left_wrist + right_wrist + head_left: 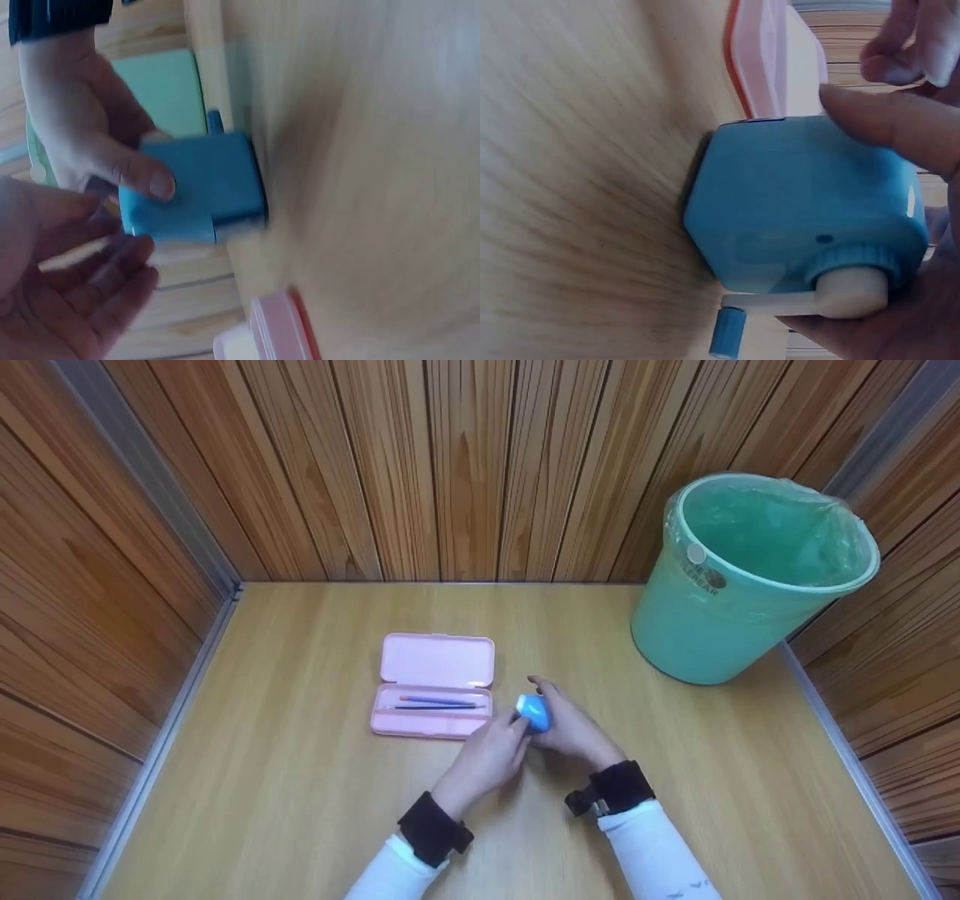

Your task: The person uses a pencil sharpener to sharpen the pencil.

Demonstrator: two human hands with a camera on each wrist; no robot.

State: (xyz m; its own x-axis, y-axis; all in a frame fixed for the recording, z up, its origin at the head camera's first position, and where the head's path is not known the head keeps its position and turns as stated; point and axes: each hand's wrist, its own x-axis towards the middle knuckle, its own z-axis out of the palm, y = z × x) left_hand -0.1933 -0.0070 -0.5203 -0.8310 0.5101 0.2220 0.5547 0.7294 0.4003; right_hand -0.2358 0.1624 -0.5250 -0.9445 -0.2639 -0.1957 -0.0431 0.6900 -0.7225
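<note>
A blue hand-crank pencil sharpener (pixel 534 712) is in my right hand (pixel 579 733), raised a little off the table. In the right wrist view, its white crank arm (pixel 772 303) with a blue knob points down past the body, and my right thumb (pixel 889 124) lies across one side. My left hand (pixel 489 754) is beside the sharpener, its loosely bent fingers (pixel 124 289) at the sharpener's end in the left wrist view; whether they touch it I cannot tell. Left of both hands lies an open pink pencil case (pixel 439 658), holding slim pencils (pixel 435 702).
At the back right stands a green bin (pixel 697 622) lined with a clear bag. Wood-plank walls (pixel 465 472) rise behind the wooden table (pixel 285 780) and on both sides.
</note>
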